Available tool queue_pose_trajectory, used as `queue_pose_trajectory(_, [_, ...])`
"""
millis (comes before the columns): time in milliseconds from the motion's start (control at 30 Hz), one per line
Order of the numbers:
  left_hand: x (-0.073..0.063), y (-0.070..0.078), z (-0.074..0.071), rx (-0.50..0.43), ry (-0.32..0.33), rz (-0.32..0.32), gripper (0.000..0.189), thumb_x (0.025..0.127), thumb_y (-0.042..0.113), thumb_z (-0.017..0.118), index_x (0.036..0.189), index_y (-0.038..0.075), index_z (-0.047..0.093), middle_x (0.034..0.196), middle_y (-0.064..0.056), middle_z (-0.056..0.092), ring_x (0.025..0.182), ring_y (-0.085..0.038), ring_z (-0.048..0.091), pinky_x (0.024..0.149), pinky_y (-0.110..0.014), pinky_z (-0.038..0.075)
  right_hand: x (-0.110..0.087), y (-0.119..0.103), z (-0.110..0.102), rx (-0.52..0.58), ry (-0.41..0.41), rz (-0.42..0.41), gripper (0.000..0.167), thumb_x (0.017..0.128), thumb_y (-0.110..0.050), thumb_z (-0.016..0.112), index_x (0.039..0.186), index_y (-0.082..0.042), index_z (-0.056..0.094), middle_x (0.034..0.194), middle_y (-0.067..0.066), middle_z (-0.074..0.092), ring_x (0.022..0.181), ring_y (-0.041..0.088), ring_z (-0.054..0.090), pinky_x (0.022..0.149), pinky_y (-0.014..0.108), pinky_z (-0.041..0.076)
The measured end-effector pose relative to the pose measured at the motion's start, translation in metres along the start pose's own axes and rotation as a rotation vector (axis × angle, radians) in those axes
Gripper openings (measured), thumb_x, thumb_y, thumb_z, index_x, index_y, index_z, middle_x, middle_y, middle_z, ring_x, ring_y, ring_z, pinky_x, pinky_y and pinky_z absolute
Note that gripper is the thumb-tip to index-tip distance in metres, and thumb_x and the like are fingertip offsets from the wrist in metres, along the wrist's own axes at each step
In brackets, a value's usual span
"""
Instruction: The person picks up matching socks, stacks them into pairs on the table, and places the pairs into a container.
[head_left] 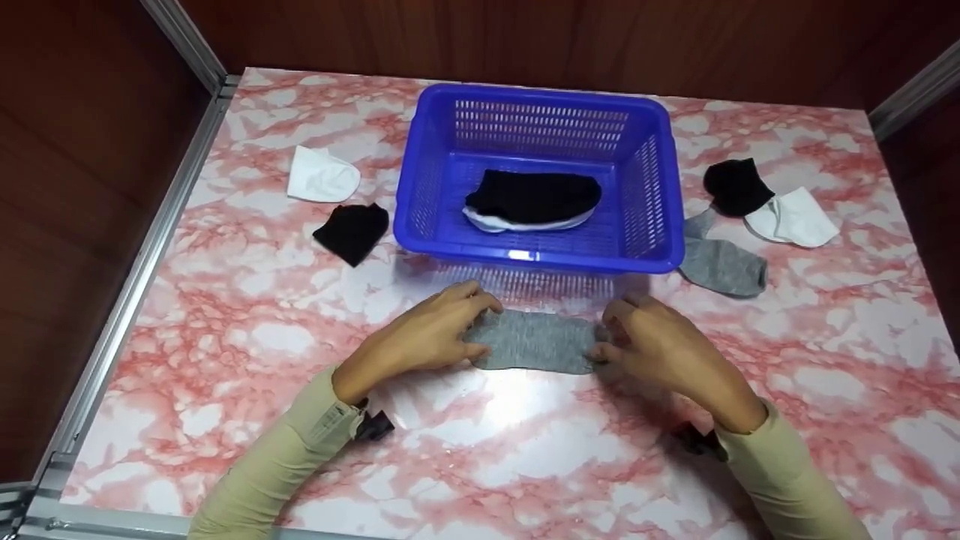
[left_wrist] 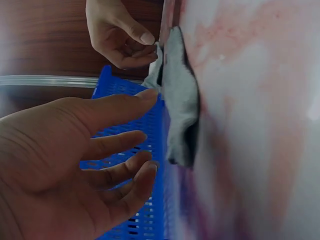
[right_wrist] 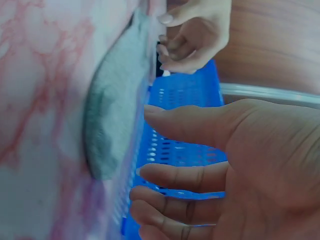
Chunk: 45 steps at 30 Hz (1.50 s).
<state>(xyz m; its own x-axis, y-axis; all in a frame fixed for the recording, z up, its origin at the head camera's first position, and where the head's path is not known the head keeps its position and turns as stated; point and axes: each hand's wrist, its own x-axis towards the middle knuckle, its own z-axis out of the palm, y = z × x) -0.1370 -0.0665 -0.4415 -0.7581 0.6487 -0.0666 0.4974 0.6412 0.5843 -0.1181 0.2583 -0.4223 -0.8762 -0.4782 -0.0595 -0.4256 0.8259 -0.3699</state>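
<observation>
A grey sock (head_left: 534,341) lies flat on the pink marbled table (head_left: 525,457), just in front of a blue basket (head_left: 540,259). My left hand (head_left: 427,330) pinches its left end with curled fingers, and my right hand (head_left: 660,345) pinches its right end. In the left wrist view the grey sock (left_wrist: 177,100) runs along the basket wall (left_wrist: 125,220), and the right hand (left_wrist: 120,35) nips its far edge beyond my left hand (left_wrist: 75,150). The right wrist view shows the sock (right_wrist: 115,100) with my right hand (right_wrist: 240,165) near and the left hand (right_wrist: 195,35) at its far end.
Inside the basket lies a black sock on a white one (head_left: 534,196). Left of it are a white sock (head_left: 322,176) and a black sock (head_left: 352,231). To its right lie a black sock (head_left: 736,186), a white sock (head_left: 795,217) and a grey sock (head_left: 720,262). A metal rail (head_left: 135,277) borders the table's left edge.
</observation>
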Motion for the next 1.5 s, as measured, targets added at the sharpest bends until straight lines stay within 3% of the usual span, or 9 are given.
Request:
queue_pose_trajectory(133, [0.0, 0.007, -0.013, 0.035, 0.035, 0.03, 0.052, 0.089, 0.032, 0.084, 0.134, 0.011, 0.067, 0.116, -0.01, 0.063, 0.096, -0.019, 0.058, 0.087, -0.039, 0.054, -0.003, 0.001, -0.013, -0.006, 0.06, -0.03, 0.02, 0.091, -0.02, 0.08, 0.097, -0.006, 0.066, 0.103, 0.008, 0.065, 0.086, 0.021, 0.065, 0.072, 0.04, 0.055])
queue_pose_trajectory(300, [-0.001, 0.013, -0.029, 0.058, 0.085, 0.065, 0.05, 0.09, 0.034, 0.084, 0.133, 0.013, 0.068, 0.118, -0.007, 0.063, 0.098, -0.018, 0.056, 0.086, -0.038, 0.054, -0.009, 0.001, -0.038, 0.047, 0.079, 0.019, 0.025, 0.093, -0.02, 0.079, 0.112, -0.008, 0.07, 0.115, 0.011, 0.07, 0.09, 0.027, 0.07, 0.071, 0.041, 0.056])
queue_pose_trajectory(500, [0.001, 0.014, -0.045, 0.049, 0.182, 0.112, 0.043, 0.093, 0.036, 0.079, 0.129, 0.013, 0.071, 0.116, -0.004, 0.066, 0.099, -0.019, 0.06, 0.087, -0.037, 0.055, -0.01, 0.008, -0.058, 0.001, 0.212, -0.009, 0.024, 0.089, -0.012, 0.083, 0.108, -0.005, 0.071, 0.101, 0.013, 0.073, 0.081, 0.024, 0.067, 0.065, 0.031, 0.053])
queue_pose_trajectory(633, [0.006, 0.013, -0.054, -0.018, 0.25, 0.147, 0.033, 0.098, 0.03, 0.073, 0.123, 0.008, 0.072, 0.113, -0.007, 0.069, 0.1, -0.021, 0.066, 0.088, -0.034, 0.058, -0.011, 0.02, -0.067, -0.007, 0.298, 0.004, 0.018, 0.09, -0.014, 0.083, 0.103, -0.006, 0.073, 0.095, 0.01, 0.073, 0.079, 0.022, 0.065, 0.066, 0.028, 0.05])
queue_pose_trajectory(867, [0.019, 0.009, -0.069, -0.064, 0.394, 0.213, 0.026, 0.099, 0.021, 0.071, 0.118, 0.003, 0.072, 0.109, -0.012, 0.071, 0.098, -0.027, 0.069, 0.089, -0.037, 0.06, -0.007, 0.05, -0.082, 0.008, 0.319, 0.077, 0.024, 0.094, -0.02, 0.079, 0.109, -0.003, 0.072, 0.103, 0.014, 0.074, 0.086, 0.03, 0.069, 0.072, 0.022, 0.048])
queue_pose_trajectory(1067, [0.029, 0.001, -0.081, -0.031, 0.478, 0.157, 0.031, 0.098, 0.022, 0.071, 0.124, 0.005, 0.071, 0.118, -0.01, 0.068, 0.112, -0.025, 0.064, 0.101, -0.038, 0.053, -0.002, 0.079, -0.085, 0.073, 0.31, 0.157, 0.025, 0.093, -0.014, 0.077, 0.112, 0.0, 0.07, 0.11, 0.021, 0.074, 0.093, 0.04, 0.071, 0.073, 0.013, 0.043])
queue_pose_trajectory(1167, [0.035, -0.006, -0.086, -0.029, 0.517, 0.126, 0.034, 0.098, 0.022, 0.071, 0.127, 0.005, 0.069, 0.124, -0.012, 0.066, 0.118, -0.027, 0.061, 0.106, -0.039, 0.05, 0.002, 0.094, -0.083, 0.098, 0.288, 0.206, 0.029, 0.094, -0.014, 0.075, 0.117, 0.002, 0.068, 0.115, 0.027, 0.071, 0.096, 0.048, 0.07, 0.08, 0.034, 0.056])
queue_pose_trajectory(1300, [0.044, -0.016, -0.092, -0.044, 0.571, 0.078, 0.037, 0.098, 0.022, 0.071, 0.13, 0.003, 0.068, 0.13, -0.014, 0.065, 0.125, -0.029, 0.06, 0.113, -0.04, 0.048, 0.006, 0.112, -0.075, 0.1, 0.276, 0.252, 0.031, 0.095, -0.013, 0.073, 0.119, 0.005, 0.066, 0.117, 0.031, 0.069, 0.1, 0.051, 0.068, 0.084, 0.059, 0.055])
queue_pose_trajectory(1500, [0.054, -0.033, -0.099, -0.078, 0.614, -0.02, 0.041, 0.097, 0.021, 0.072, 0.134, 0.003, 0.067, 0.138, -0.015, 0.061, 0.134, -0.029, 0.056, 0.119, -0.041, 0.043, 0.013, 0.132, -0.061, 0.082, 0.271, 0.274, 0.029, 0.094, -0.012, 0.073, 0.116, 0.006, 0.066, 0.112, 0.032, 0.071, 0.101, 0.049, 0.07, 0.081, 0.049, 0.05])
